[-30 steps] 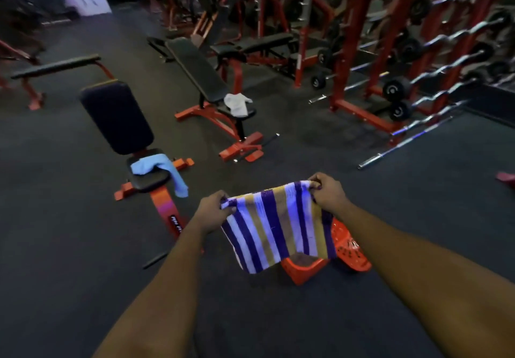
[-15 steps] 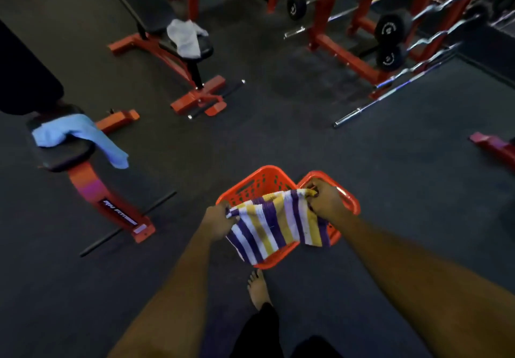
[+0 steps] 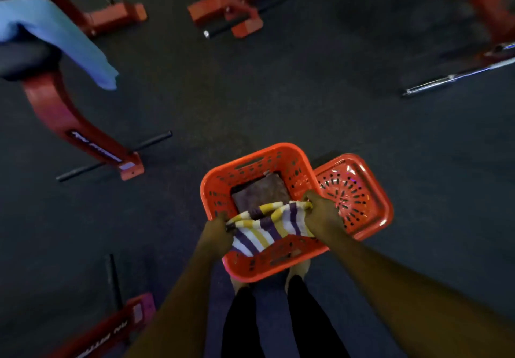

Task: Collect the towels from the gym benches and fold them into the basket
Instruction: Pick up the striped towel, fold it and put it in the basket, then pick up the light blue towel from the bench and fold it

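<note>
Left hand (image 3: 220, 225) and right hand (image 3: 320, 212) each pinched one end of striped towel (image 3: 264, 229), held taut inside orange basket (image 3: 250, 159), presumably to keep fold flat while lowering. Blue towel (image 3: 64, 37) hung on bench (image 3: 64, 112).

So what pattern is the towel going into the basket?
Purple, white and yellow stripes on the towel, clearest in the head view.

A purple, white and yellow striped cloth towel (image 3: 267, 226) hangs bunched inside the near end of a square orange perforated plastic basket (image 3: 220, 187) that stands on the floor, its lower edge behind the basket's near wall. A dark folded cloth (image 3: 262, 193) lies flat on the basket's bottom. A light blue towel (image 3: 55, 37) drapes over a bench seat, well apart at the upper left.
</note>
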`<state>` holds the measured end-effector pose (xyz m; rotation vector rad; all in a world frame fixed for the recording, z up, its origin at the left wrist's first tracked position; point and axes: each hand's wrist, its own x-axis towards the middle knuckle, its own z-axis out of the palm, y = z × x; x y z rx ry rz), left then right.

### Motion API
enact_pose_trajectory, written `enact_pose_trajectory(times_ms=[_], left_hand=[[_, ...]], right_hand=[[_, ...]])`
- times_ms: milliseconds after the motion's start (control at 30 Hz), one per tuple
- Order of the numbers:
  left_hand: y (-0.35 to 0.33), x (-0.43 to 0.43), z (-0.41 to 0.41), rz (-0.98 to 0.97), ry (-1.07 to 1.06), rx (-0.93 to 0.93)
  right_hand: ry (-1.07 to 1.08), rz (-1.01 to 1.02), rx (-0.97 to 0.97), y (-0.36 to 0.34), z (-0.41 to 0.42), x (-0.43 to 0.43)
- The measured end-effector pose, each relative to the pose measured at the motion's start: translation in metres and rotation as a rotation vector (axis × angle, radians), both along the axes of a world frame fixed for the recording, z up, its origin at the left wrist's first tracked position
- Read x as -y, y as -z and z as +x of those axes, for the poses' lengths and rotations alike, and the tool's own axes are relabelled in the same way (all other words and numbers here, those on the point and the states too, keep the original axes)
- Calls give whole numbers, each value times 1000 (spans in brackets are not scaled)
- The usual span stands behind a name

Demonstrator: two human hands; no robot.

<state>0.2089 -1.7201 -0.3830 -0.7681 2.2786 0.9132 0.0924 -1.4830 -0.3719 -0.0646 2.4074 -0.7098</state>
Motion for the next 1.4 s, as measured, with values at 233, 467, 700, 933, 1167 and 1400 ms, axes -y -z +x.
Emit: enact_pose_trajectory(times_ms=[233,467,700,933,1167,1400], left_hand=[[74,4,-48,-130,-203,-87],[-35,32,-55,-25,-212,-170],[-186,98,-16,-76,-279,-305],[-266,230,49,-171,-370,-395],[-314,368,94,-201,-434,-480],[-321,472,73,-176,-437,-487]], right_hand=[[-156,171,-42,94,-57,33],[-183,78,-5,-3,-72,82],[-168,-47,-40,-139,-62,167],[-258,-207,-97,-213,-33,299],[-348,-254,-168,-268,-6,425],[-398,-273,-194,-286,-22,537]])
